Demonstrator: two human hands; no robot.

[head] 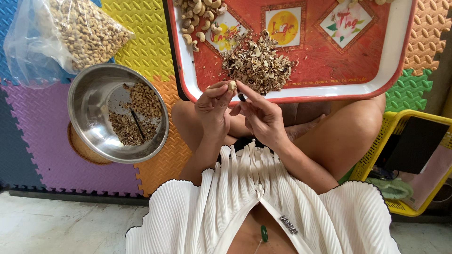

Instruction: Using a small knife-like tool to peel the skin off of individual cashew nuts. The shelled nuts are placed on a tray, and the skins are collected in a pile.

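Head view, looking straight down at your lap: your left hand [214, 106] has its fingertips pinched shut around a single pale cashew nut [232, 85], holding it up just at the near rim of the red tray [329, 91]. Your right hand [263, 115] sits right beside it, fingers curled closed on a small dark tool [241, 97], its tip poking out close under the nut. Both hands are touching or nearly so, hovering over your crossed legs. On the tray, just beyond the nut, lies a heap of brown peeled skins [256, 63], and further up in the left corner a cluster of whole cashews [200, 16]. Off to your left on the coloured foam floor mat [150, 42] stands a steel bowl [94, 94] with nuts and flakes inside, and past it a clear plastic bag of cashews [70, 30]. To your right, a yellow basket [376, 155] rests near your knee
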